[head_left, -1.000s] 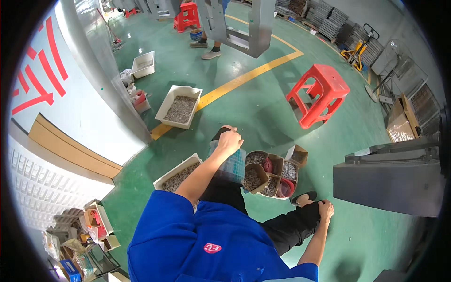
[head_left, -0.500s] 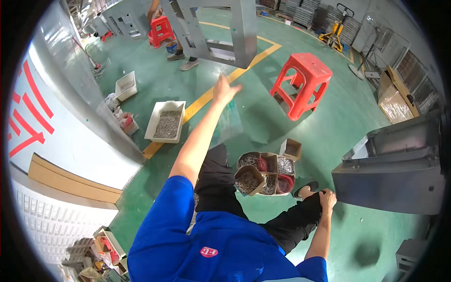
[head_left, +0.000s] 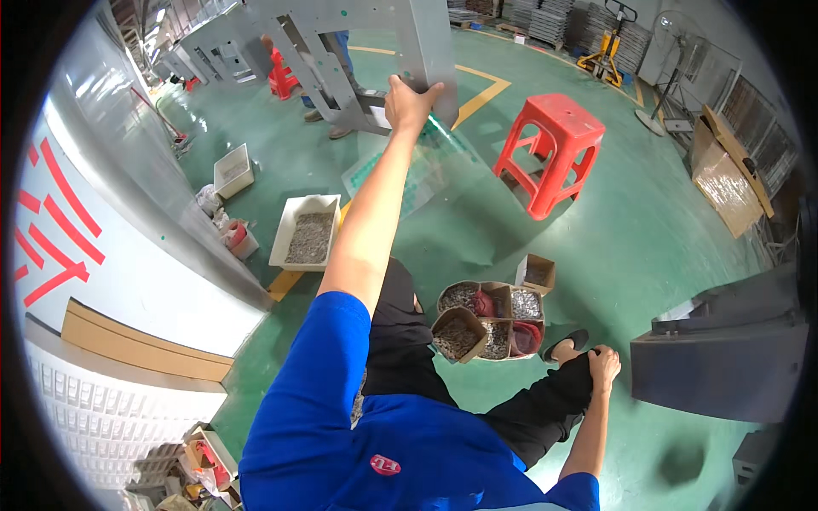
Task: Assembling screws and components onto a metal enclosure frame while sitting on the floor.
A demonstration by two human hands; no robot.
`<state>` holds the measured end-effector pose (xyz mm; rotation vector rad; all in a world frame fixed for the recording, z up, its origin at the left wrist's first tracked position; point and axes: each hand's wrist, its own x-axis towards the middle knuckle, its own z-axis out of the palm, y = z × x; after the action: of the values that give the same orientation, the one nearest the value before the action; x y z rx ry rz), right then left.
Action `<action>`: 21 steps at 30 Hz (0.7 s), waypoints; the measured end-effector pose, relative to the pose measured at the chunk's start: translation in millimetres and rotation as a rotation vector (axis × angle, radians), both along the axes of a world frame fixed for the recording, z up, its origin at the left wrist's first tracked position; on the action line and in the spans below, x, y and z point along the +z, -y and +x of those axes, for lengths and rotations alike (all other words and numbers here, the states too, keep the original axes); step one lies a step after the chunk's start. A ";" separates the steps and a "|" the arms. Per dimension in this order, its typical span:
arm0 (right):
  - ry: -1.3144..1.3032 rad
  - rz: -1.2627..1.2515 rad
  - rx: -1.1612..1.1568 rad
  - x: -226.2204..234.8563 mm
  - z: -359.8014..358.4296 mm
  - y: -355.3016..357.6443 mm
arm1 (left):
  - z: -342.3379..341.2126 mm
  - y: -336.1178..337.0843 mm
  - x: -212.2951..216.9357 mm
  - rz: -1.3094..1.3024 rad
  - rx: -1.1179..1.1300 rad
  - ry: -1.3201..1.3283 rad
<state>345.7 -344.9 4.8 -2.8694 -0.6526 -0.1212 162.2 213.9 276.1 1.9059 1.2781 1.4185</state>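
Observation:
My left hand (head_left: 411, 104) reaches far forward, with its thumb and fingers gripping the lower edge of a large grey sheet-metal frame (head_left: 424, 43). The frame has cut-out openings and runs out of view at the top. Behind my wrist a clear plastic sheet with green marks (head_left: 426, 170) shows near the floor. My right hand (head_left: 604, 364) rests on my right knee, holding nothing, its fingers curved over the black trouser leg. Between my legs stand open cardboard boxes of small metal parts (head_left: 496, 338), some with red plastic bags inside.
A red stool (head_left: 554, 153) stands ahead to the right. White bins of small parts (head_left: 277, 247) sit left. A dark metal cabinet (head_left: 716, 366) is at right, a white panel (head_left: 136, 247) at left. Another person's feet (head_left: 339, 132) show behind the frame. Farther back is a yellow pallet jack (head_left: 603, 60).
My left hand has moved forward and up onto the metal frame's lower edge. The frame appears slightly farther left. The right hand stays on my knee.

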 end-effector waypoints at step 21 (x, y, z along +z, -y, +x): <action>0.027 -0.008 -0.017 -8.0 6.2 4.9 | -178.0 30.6 2.6 0.215 0.259 -0.080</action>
<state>351.9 -349.8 -3.2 -2.8862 -0.6349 -0.1598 -15.8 183.3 278.7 2.0099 1.5086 1.6836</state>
